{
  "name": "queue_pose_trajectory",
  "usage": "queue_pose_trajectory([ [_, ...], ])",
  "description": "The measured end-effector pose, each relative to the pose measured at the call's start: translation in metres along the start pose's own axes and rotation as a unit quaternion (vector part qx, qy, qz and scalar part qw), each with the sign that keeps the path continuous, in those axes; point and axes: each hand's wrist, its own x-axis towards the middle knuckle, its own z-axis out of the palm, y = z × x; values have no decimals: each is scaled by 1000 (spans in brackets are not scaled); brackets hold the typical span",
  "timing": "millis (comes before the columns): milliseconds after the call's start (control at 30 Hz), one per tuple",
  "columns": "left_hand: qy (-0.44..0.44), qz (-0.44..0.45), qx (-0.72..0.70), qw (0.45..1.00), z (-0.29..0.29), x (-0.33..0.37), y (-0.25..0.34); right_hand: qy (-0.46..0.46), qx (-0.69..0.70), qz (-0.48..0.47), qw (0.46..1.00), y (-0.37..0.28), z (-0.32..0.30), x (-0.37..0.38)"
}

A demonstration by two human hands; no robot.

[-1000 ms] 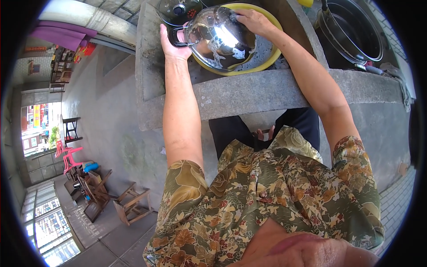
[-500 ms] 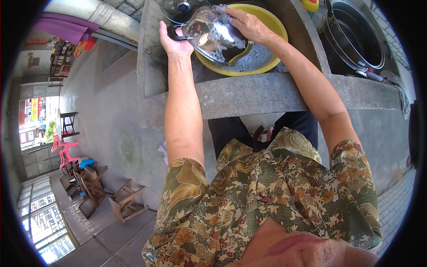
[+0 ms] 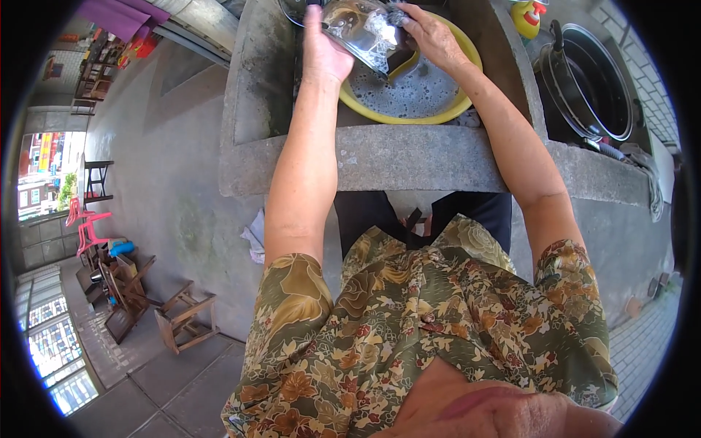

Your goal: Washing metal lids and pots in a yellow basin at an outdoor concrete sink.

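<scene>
Tilting above a yellow basin [image 3: 467, 109], a shiny steel pot [image 3: 361, 33] is held on edge between both hands, its polished wall mirroring bright sky and streaked with white suds. The pot sits over the basin's far left rim, partly cut off by the upper edge of the view, so its full shape cannot be told. The left hand [image 3: 325, 51] is closed around the pot's left side, palm pressed flat to the metal, fingers wrapped out of sight behind it. The right hand [image 3: 431, 36] lies curled over the pot's right side, fingers bent against the rim; whether it grips a scrubber there cannot be told. Inside the basin lies foamy grey water. The basin rests in a rough concrete bench [image 3: 394, 157] whose thick front lip runs just below it. To the right of the basin stands a large black pot [image 3: 591, 87] with a dark handle, and beyond the basin's far right rim a small yellow bottle [image 3: 527, 16] with a red cap.
</scene>
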Motion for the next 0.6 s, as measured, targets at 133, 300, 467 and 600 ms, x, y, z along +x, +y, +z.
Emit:
queue_pose_trajectory([
  [133, 58, -30, 88, 994, 14, -3, -43, 81, -46, 71, 993, 17, 8, -6],
  [300, 28, -79, 104, 991, -15, 13, -44, 60, -69, -52, 994, -15, 7, -2],
  [467, 19, -56, 48, 997, -7, 12, -62, 45, -173, -37, 983, 1, 2, -1],
  [600, 23, -87, 54, 994, -7, 10, -54, 137, -144, -6, 980, 21, -2, 2],
])
